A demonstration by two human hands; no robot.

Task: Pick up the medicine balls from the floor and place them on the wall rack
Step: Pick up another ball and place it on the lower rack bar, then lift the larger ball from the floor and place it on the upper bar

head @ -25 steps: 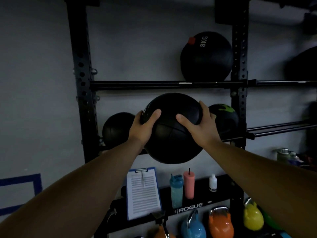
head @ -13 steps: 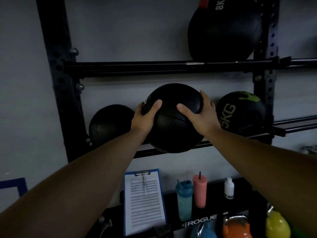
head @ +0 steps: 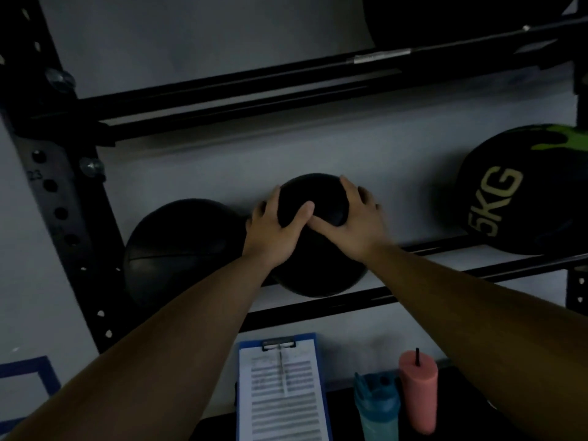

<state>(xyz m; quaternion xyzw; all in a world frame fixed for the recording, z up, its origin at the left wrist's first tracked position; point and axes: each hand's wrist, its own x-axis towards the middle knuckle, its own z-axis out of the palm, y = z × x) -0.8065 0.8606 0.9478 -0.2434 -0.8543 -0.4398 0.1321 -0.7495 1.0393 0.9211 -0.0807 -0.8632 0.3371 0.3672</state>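
Gripping one black medicine ball (head: 313, 268) on the wall rack (head: 318, 305), left hand (head: 275, 232) and right hand (head: 353, 226) spread their fingers — four balls visible in all.

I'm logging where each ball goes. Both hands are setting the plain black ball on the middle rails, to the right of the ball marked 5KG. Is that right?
Not quite. The head view shows the plain black ball, held by the left hand and right hand, on the middle rails to the left of the 5KG ball, not to its right.
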